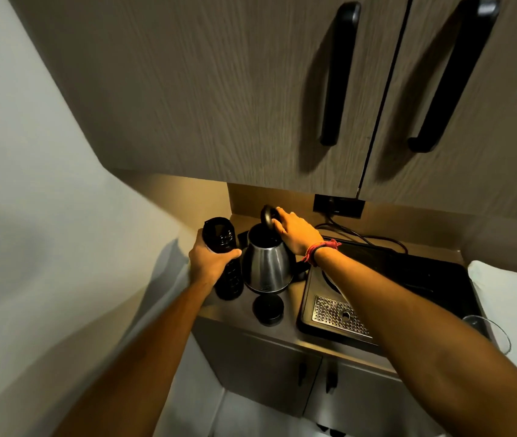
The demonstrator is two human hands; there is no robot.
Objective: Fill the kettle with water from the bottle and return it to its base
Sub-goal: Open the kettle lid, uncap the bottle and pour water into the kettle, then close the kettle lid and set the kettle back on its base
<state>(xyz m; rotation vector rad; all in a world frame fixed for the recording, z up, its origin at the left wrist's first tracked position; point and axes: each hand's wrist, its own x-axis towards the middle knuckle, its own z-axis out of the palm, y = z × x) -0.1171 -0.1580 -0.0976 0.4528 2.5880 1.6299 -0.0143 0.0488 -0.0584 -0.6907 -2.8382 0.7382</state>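
Note:
A steel kettle (266, 266) stands on the counter with its black lid (268, 216) tipped up and the mouth open. My right hand (295, 233) reaches over the kettle's top, its fingers curled on the raised lid. The kettle's handle is mostly hidden under my right wrist. Just left of the kettle, touching or nearly touching it, a dark bottle (219, 234) stands upright with its mouth uncovered. My left hand (209, 260) is wrapped around the bottle's middle. A round black cap (268, 309) lies on the counter in front of the kettle.
A black tray (414, 272) with a perforated metal drip grate (332, 313) sits to the right, and my forearm hides part of a round plate on it. A cord (364, 236) runs to a wall socket (339, 206). Cupboards hang low overhead. A glass (477, 323) stands far right.

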